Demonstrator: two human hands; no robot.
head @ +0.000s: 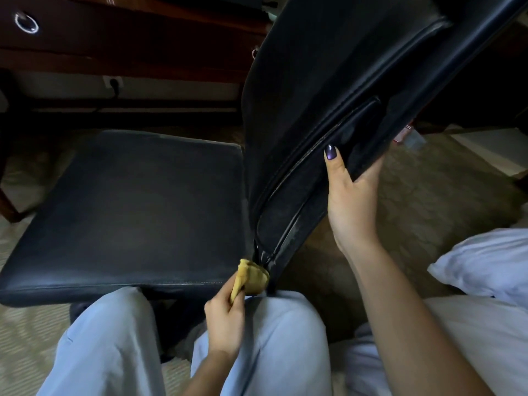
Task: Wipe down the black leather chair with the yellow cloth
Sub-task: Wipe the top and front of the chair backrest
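Note:
The black leather chair fills the middle of the head view, its flat seat (128, 207) on the left and its backrest (328, 90) rising to the upper right. My right hand (350, 201) grips the backrest's padded side edge, thumb lying on the leather. My left hand (225, 321) is closed on a bunched yellow cloth (253, 277). The cloth presses against the joint where the backrest meets the seat's near right corner.
A dark wooden desk (123, 47) with a ring-pull drawer stands behind the chair. Patterned carpet (434, 201) lies to the right. My knees in light blue trousers (114, 347) sit just below the seat. A white pillow (485, 264) lies at the right.

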